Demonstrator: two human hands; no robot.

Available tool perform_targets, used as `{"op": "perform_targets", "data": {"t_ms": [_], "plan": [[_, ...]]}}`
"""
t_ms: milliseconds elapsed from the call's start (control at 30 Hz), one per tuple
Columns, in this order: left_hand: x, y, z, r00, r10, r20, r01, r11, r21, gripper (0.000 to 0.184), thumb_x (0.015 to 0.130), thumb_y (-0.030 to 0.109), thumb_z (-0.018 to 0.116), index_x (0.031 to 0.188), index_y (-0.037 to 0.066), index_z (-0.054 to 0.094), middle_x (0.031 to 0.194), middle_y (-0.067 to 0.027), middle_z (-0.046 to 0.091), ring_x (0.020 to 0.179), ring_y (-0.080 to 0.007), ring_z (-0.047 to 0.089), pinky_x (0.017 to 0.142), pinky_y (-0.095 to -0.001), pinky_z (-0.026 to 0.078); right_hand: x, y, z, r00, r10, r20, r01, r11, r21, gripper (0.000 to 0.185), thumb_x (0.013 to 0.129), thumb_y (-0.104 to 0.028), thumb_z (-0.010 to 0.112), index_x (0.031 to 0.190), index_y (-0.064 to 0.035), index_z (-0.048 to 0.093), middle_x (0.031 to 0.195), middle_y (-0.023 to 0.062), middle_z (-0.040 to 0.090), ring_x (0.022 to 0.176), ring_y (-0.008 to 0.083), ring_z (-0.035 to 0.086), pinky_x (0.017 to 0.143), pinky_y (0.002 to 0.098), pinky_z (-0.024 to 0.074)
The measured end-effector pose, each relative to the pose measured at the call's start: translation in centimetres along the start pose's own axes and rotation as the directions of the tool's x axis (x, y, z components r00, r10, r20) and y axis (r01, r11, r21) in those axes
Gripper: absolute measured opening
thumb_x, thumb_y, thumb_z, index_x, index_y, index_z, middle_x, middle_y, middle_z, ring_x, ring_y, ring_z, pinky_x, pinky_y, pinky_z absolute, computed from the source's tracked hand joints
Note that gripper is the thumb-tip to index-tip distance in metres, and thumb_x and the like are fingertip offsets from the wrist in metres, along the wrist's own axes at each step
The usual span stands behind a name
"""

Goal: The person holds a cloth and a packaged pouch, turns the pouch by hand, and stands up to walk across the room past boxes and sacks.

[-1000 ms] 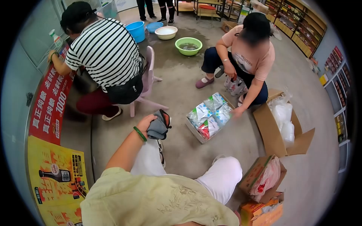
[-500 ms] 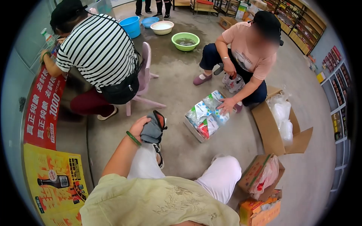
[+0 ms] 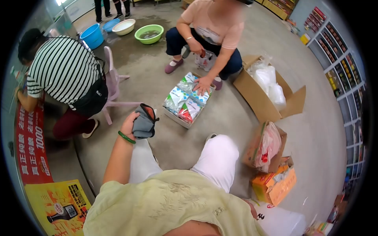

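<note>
My left hand (image 3: 128,124), with a green bangle at the wrist, is closed around a grey folded cloth (image 3: 144,125) that has black edging and an orange-red inside. It is held above my left knee, and the exact kind of cloth piece cannot be made out. My right hand is out of view. Ahead on the floor, apart from my hand, stands an open carton (image 3: 178,119) packed with white, blue, green and red packets (image 3: 178,96). A squatting person in a pink shirt rests a hand (image 3: 202,85) on those packets.
On the right are a large open carton (image 3: 256,100) of clear plastic, a smaller carton (image 3: 252,151) with a pink bag, an orange box (image 3: 267,187) and a white bag (image 3: 281,220). A person in stripes (image 3: 65,72) sits left by a pink chair (image 3: 113,78). Basins (image 3: 149,34) stand behind.
My view has swung to the right, so the people and cartons appear further left. A white bag has come into sight at lower right. The grey cloth stays in my left hand.
</note>
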State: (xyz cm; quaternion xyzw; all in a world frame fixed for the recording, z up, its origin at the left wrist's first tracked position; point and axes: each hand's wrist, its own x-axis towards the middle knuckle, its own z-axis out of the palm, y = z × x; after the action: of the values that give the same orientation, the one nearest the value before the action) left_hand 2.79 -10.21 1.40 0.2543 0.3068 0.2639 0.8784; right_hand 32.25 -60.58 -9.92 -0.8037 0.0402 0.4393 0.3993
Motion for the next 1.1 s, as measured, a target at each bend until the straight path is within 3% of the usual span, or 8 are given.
{"op": "perform_targets", "data": {"t_ms": [267,367,467,567,600,667,800,1100], "plan": [[0.4,-0.3,-0.2,1.000,0.017,-0.026,-0.016,0.999,0.040,0.030,0.087,0.020,0.045,0.110,0.001,0.055,0.099,-0.0121,0.063,0.086,-0.0244,0.064,0.077,-0.0352,0.052,-0.5,7.4,-3.5,0.998,0.053,-0.024,-0.053,0.998,-0.035,0.039,0.076,-0.019,0.062,0.112,-0.0023,0.055,0.106,0.0175,0.059,0.099,0.0320,0.057,0.083,0.0388,0.0485],[0.6,-0.3,-0.4,0.999,-0.026,-0.019,0.027,0.999,0.026,0.031,0.087,0.020,0.045,0.110,0.001,0.055,0.099,-0.0118,0.063,0.085,-0.0243,0.063,0.077,-0.0351,0.052,-0.8,12.9,-6.5,0.999,0.043,0.017,-0.035,0.942,-0.335,0.039,0.076,-0.019,0.062,0.111,-0.0022,0.056,0.106,0.0176,0.059,0.099,0.0321,0.057,0.084,0.0385,0.0485],[0.3,-0.2,0.4,0.999,-0.016,-0.029,0.017,0.999,0.038,0.030,0.087,0.020,0.045,0.110,0.001,0.055,0.098,-0.0116,0.063,0.085,-0.0241,0.063,0.077,-0.0350,0.052,-1.0,18.5,-9.6,0.986,-0.028,0.165,0.156,0.510,-0.846,0.039,0.076,-0.019,0.062,0.111,-0.0021,0.056,0.106,0.0178,0.059,0.099,0.0323,0.057,0.084,0.0383,0.0484],[0.2,-0.3,0.0,1.000,-0.010,-0.010,0.010,1.000,0.006,0.030,0.087,0.020,0.045,0.109,0.001,0.055,0.098,-0.0114,0.063,0.085,-0.0240,0.064,0.077,-0.0349,0.052,-1.4,19.7,-10.2,0.957,-0.071,0.283,0.290,0.128,-0.949,0.039,0.075,-0.019,0.062,0.110,-0.0020,0.056,0.106,0.0179,0.059,0.099,0.0325,0.057,0.084,0.0380,0.0484],[0.4,-0.2,-0.1,1.000,-0.011,-0.013,0.011,1.000,0.025,0.030,0.088,0.021,0.045,0.109,0.002,0.056,0.099,-0.0103,0.064,0.086,-0.0236,0.063,0.078,-0.0347,0.051,-1.5,19.0,-9.8,0.971,-0.092,0.223,0.219,0.725,-0.653,0.042,0.077,-0.019,0.061,0.115,-0.0029,0.053,0.107,0.0164,0.058,0.099,0.0315,0.057,0.082,0.0377,0.0488],[0.6,-0.2,0.0,0.999,-0.040,0.007,0.039,0.999,0.031,0.029,0.089,0.021,0.045,0.109,0.003,0.056,0.101,-0.0099,0.064,0.087,-0.0236,0.063,0.080,-0.0343,0.051,-2.3,18.0,-8.6,0.987,-0.071,0.142,0.081,0.995,-0.063,0.045,0.079,-0.019,0.060,0.120,-0.0037,0.050,0.108,0.0149,0.057,0.099,0.0305,0.057,0.080,0.0375,0.0492],[1.3,-1.0,0.2,1.000,0.015,0.015,-0.015,1.000,-0.002,0.028,0.088,0.018,0.045,0.108,0.002,0.055,0.095,-0.0109,0.063,0.082,-0.0233,0.064,0.074,-0.0337,0.053,-3.3,13.7,-7.5,0.956,-0.100,0.277,0.116,0.992,-0.040,0.045,0.082,-0.020,0.058,0.123,-0.0045,0.046,0.111,0.0129,0.054,0.099,0.0294,0.057,0.080,0.0377,0.0489],[-0.3,-0.1,0.8,0.999,0.039,-0.007,-0.039,0.999,0.005,0.027,0.088,0.016,0.045,0.108,0.001,0.054,0.095,-0.0117,0.063,0.081,-0.0235,0.064,0.073,-0.0337,0.053,-5.1,8.8,-6.7,0.992,0.110,0.057,-0.111,0.994,0.017,0.043,0.083,-0.018,0.055,0.121,-0.0024,0.047,0.109,0.0136,0.055,0.093,0.0285,0.059,0.076,0.0372,0.0502]]}}
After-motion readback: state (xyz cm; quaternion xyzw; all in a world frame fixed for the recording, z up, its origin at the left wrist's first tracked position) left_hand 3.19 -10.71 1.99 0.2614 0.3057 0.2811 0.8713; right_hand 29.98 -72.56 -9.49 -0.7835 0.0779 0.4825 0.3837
